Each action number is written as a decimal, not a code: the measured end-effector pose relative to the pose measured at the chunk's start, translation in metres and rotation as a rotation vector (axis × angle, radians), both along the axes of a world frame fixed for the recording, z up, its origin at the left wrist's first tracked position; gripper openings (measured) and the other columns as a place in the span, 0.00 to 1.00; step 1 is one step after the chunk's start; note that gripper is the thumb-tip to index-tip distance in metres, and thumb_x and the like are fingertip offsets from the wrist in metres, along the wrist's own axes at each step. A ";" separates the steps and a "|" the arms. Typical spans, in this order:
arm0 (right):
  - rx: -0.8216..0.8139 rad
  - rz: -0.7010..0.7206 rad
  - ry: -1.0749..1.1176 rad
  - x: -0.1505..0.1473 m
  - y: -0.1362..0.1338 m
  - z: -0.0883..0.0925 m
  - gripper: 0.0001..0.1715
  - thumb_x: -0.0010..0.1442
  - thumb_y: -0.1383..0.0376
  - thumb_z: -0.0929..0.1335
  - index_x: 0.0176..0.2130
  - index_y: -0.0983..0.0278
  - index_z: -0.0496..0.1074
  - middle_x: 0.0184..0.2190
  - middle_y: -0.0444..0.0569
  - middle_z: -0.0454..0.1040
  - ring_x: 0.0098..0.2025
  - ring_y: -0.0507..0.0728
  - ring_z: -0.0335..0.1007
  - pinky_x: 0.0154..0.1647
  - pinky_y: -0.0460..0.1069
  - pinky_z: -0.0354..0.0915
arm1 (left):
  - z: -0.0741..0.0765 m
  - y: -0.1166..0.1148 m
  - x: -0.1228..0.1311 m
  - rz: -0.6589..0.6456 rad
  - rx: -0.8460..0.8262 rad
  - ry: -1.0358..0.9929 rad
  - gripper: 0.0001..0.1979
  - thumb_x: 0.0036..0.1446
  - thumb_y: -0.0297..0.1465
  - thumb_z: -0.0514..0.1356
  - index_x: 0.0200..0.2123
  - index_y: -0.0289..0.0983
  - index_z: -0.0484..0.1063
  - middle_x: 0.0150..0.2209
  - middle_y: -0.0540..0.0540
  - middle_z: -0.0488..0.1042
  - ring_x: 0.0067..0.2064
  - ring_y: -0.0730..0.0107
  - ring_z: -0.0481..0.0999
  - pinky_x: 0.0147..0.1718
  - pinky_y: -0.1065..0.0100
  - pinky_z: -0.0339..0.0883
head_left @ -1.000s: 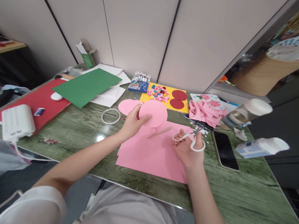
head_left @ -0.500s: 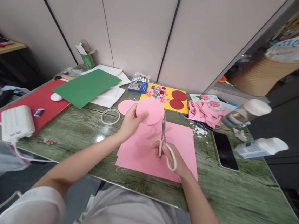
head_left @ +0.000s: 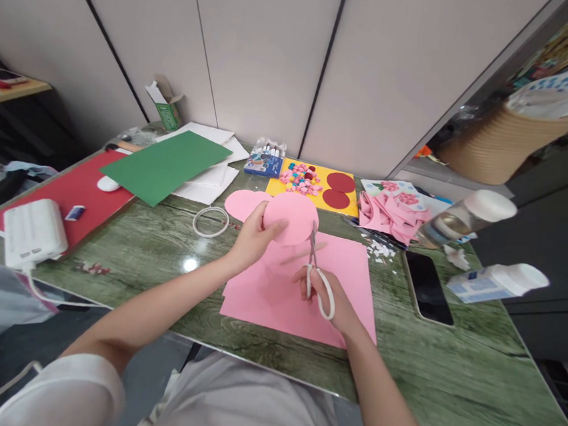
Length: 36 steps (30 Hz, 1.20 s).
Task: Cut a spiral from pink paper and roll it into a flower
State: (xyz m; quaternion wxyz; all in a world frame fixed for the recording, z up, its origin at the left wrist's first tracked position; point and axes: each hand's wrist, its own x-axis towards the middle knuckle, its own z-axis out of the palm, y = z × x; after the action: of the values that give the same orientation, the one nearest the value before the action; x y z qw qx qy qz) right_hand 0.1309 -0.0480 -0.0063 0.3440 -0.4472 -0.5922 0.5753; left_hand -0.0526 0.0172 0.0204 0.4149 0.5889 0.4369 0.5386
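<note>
My left hand (head_left: 251, 238) pinches a round pink paper disc (head_left: 291, 216) and holds it up above the table. My right hand (head_left: 326, 297) grips white-handled scissors (head_left: 317, 276), blades pointing up at the disc's right edge. Beneath both hands lies a large pink paper sheet (head_left: 301, 292) on the green wood-grain table (head_left: 455, 363). A wooden stick (head_left: 303, 253) rests on that sheet. Another pink cut-out (head_left: 241, 203) lies flat behind my left hand.
A white ring (head_left: 210, 220), green card (head_left: 165, 163), red mat (head_left: 72, 192) and white power bank (head_left: 33, 232) sit to the left. At the back are a marker box (head_left: 263, 161), yellow card with pompoms (head_left: 311, 183) and pink scraps (head_left: 389, 211). A phone (head_left: 428, 285) and bottles (head_left: 467, 217) lie right.
My right hand picked the scissors up from the right side of the sheet, turned them upright and brought the blades to the disc's edge. The disc stayed in my left hand.
</note>
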 end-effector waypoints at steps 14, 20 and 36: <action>0.052 -0.038 -0.012 0.000 0.001 -0.004 0.26 0.62 0.50 0.57 0.34 0.66 0.71 0.19 0.43 0.63 0.22 0.50 0.61 0.24 0.46 0.57 | 0.003 -0.006 0.002 -0.053 0.015 0.035 0.13 0.54 0.36 0.56 0.40 0.35 0.63 0.37 0.47 0.67 0.38 0.70 0.67 0.37 0.70 0.62; 0.055 -0.042 -0.025 0.000 0.001 -0.006 0.25 0.63 0.50 0.57 0.34 0.66 0.71 0.19 0.42 0.63 0.21 0.50 0.60 0.24 0.46 0.57 | 0.003 -0.006 0.002 -0.046 0.019 0.039 0.12 0.54 0.36 0.56 0.39 0.35 0.63 0.36 0.47 0.67 0.37 0.70 0.66 0.37 0.70 0.62; 0.068 -0.015 -0.088 -0.001 0.001 0.004 0.24 0.63 0.51 0.57 0.30 0.66 0.68 0.19 0.42 0.63 0.23 0.50 0.60 0.26 0.46 0.57 | 0.009 0.000 -0.007 -0.107 0.020 0.025 0.16 0.53 0.35 0.57 0.44 0.35 0.64 0.40 0.45 0.68 0.41 0.68 0.67 0.40 0.68 0.63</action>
State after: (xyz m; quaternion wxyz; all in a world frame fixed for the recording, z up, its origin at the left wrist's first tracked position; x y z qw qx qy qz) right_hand 0.1303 -0.0473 -0.0021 0.3370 -0.4647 -0.6226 0.5318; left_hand -0.0593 0.0176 0.0292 0.4316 0.6221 0.4046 0.5128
